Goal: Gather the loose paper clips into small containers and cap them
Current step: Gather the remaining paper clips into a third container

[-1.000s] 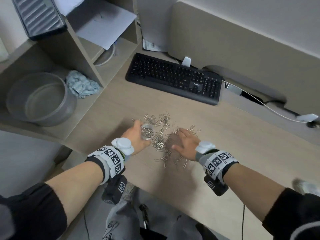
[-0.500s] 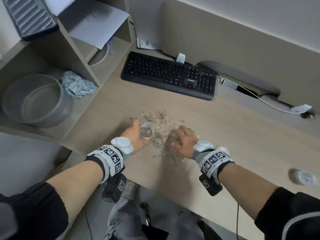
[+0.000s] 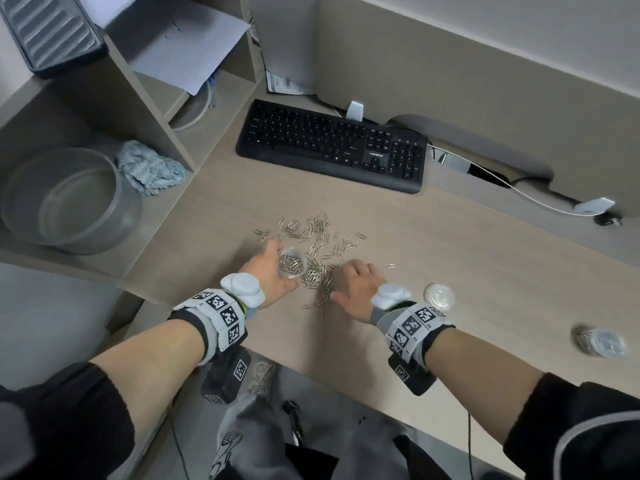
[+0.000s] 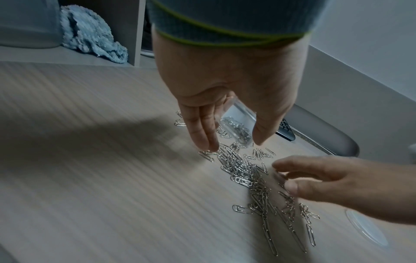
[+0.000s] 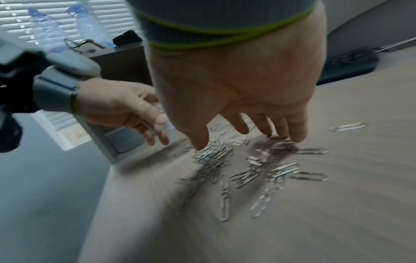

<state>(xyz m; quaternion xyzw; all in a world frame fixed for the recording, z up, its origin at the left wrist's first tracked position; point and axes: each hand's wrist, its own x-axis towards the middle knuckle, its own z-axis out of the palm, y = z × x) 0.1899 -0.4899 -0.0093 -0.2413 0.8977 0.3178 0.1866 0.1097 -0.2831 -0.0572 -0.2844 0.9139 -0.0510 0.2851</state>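
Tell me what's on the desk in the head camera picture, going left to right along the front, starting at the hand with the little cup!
Left hand holding the small clear container → pile of paper clips → right hand → round clear lid → blurry clear container near the right edge.

Your forearms are bare below black sleeves (image 3: 69, 424) pushed up toward the elbows; the right sleeve (image 3: 585, 431) carries a pale grey curved stripe. Each wrist wears a white band of square black-and-white coded markers (image 3: 218, 315), with its twin on the right (image 3: 414, 323). A rounded white plastic puck (image 3: 242, 289) sits on the back of each wrist, above a grey ribbed cuff edged in yellow-green (image 4: 231, 33). Black camera boxes (image 3: 228, 379) hang beneath the wrists, each bearing its own marker. Thin black cables (image 3: 469, 445) trail downward. You wear grey trousers (image 3: 249, 445).
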